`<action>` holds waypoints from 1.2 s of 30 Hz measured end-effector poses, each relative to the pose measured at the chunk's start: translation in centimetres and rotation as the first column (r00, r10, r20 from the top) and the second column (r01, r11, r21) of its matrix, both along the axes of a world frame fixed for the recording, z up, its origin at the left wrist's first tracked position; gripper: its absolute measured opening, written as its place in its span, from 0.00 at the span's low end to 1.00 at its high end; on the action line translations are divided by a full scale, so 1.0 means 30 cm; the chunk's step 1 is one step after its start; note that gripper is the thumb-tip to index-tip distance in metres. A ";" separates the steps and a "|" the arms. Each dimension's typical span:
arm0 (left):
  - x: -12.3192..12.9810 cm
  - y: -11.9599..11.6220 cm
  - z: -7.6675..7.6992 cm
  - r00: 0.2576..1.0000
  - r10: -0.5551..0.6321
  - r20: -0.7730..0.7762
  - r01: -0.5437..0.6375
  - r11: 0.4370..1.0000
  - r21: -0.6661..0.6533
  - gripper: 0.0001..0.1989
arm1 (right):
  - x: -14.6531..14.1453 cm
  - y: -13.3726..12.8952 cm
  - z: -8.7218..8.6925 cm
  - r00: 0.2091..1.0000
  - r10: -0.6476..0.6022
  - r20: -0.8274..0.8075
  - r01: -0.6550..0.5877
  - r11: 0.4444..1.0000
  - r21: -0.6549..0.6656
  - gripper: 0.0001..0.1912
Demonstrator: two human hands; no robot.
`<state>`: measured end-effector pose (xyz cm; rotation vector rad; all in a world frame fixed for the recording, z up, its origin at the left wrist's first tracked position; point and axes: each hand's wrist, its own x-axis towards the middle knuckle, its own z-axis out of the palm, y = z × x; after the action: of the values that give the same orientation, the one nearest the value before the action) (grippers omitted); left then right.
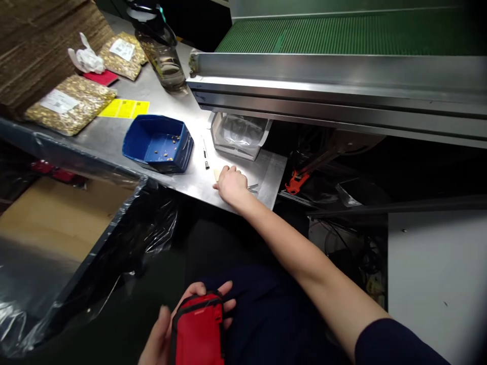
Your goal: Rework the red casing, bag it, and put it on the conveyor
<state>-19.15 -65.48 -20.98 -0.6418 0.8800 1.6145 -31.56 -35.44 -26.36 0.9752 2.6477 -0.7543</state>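
Tabletop (pixel 272 175) work is in hand near the front right corner, and both hands are occupied. Red rectangular case with black edging (pixel 200 329): positioned below the front edge of the tabletop, flat face up, lying in the left hand (pixel 190 317). The left fingers are bent around its sides, with the thumb on the opposite side standing slightly clear. For a secure hold, bring the thumb against the near side and support the case from beneath.

Right hand (pixel 233 186): palm down at the front edge, fingers curled in. A small pale tan piece (pixel 217 174) shows at the fingertips; whether it is gripped or merely touched cannot be told. Slender metal tool tips (pixel 253 188) project beyond the hand, toward the right edge; the rest of the tool is hidden.

Caution: a slim cutter-like tool (pixel 206 158) lies just beyond the fingertips, toward the back edge. Move the right hand without sweeping it that way, and lift clear of the metal tips. Avoid knocking the blue plastic bin (pixel 178 154), which stands farther left along the front edge with small brass-coloured pieces inside. The white-framed clear tray (pixel 239 147) behind the hand limits forward reach.
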 end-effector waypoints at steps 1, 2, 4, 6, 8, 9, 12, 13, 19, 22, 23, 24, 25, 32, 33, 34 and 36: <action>0.006 0.010 0.004 1.000 0.024 0.010 -0.024 0.999 -0.043 0.22 | -0.016 -0.003 -0.011 1.000 0.004 0.023 -0.004 1.000 -0.006 0.31; 0.010 0.022 0.009 0.999 0.041 0.021 -0.039 0.995 -0.089 0.20 | -0.015 -0.005 -0.016 0.999 0.025 0.031 -0.024 1.000 -0.020 0.30; 0.015 0.049 0.020 0.996 0.069 0.051 -0.059 0.983 -0.172 0.20 | 0.037 -0.009 -0.005 0.994 0.107 0.009 -0.106 0.992 -0.068 0.22; 0.016 0.072 0.025 0.993 0.100 0.057 -0.085 0.971 -0.222 0.24 | 0.155 -0.019 0.036 0.975 0.216 -0.050 -0.221 0.965 -0.141 0.13; 0.015 0.090 0.022 0.991 0.124 0.052 -0.107 0.961 -0.257 0.26 | 0.321 -0.035 0.101 0.942 0.308 -0.132 -0.332 0.910 -0.248 0.11; 0.014 0.099 0.018 0.990 0.129 0.050 -0.111 0.956 -0.271 0.27 | 0.412 -0.045 0.136 0.922 0.316 -0.225 -0.381 0.846 -0.372 0.11; 0.008 0.130 0.002 0.991 0.090 0.095 -0.061 0.959 -0.277 0.26 | 0.656 -0.082 0.227 0.866 0.405 -0.295 -0.500 0.674 -0.543 0.11; 0.006 0.144 -0.004 0.991 0.068 0.120 -0.034 0.964 -0.265 0.26 | 0.714 -0.098 0.247 0.831 0.469 -0.300 -0.554 0.650 -0.520 0.11; 0.005 0.225 -0.026 0.966 -0.127 0.227 0.169 0.970 -0.178 0.25 | 0.814 -0.186 0.258 0.592 0.735 -0.331 -0.802 0.577 -0.152 0.12; 0.014 0.242 -0.029 0.953 -0.196 0.231 0.245 0.947 -0.209 0.25 | 0.808 -0.188 0.247 0.616 0.718 -0.324 -0.773 0.630 -0.075 0.15; 0.017 0.241 -0.029 0.951 -0.207 0.228 0.259 0.938 -0.229 0.26 | 0.810 -0.185 0.246 0.637 0.709 -0.303 -0.756 0.651 -0.066 0.16; 0.021 0.239 -0.029 0.951 -0.213 0.225 0.266 0.933 -0.244 0.26 | 0.815 -0.182 0.246 0.648 0.707 -0.285 -0.749 0.658 -0.071 0.16; 0.025 0.234 -0.029 0.951 -0.212 0.224 0.267 0.930 -0.252 0.27 | 0.821 -0.180 0.247 0.649 0.708 -0.277 -0.751 0.654 -0.088 0.15; 0.050 0.200 -0.024 0.966 -0.181 0.183 0.226 0.938 -0.263 0.28 | 0.820 -0.197 0.262 0.651 0.720 -0.240 -0.759 0.620 -0.198 0.15; 0.051 0.199 -0.023 0.967 -0.181 0.178 0.225 0.935 -0.273 0.28 | 0.818 -0.197 0.266 0.663 0.716 -0.220 -0.748 0.623 -0.226 0.14; 0.052 0.200 -0.021 0.969 -0.181 0.166 0.222 0.934 -0.278 0.27 | 0.817 -0.198 0.271 0.668 0.714 -0.210 -0.742 0.619 -0.257 0.13; 0.054 0.203 -0.019 0.974 -0.178 0.137 0.210 0.938 -0.276 0.27 | 0.817 -0.200 0.280 0.661 0.718 -0.217 -0.746 0.598 -0.292 0.12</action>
<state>-17.54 -59.39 -21.53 -0.8132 1.0737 1.2714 -7.05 -41.45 -17.97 -0.2833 2.4730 -0.9912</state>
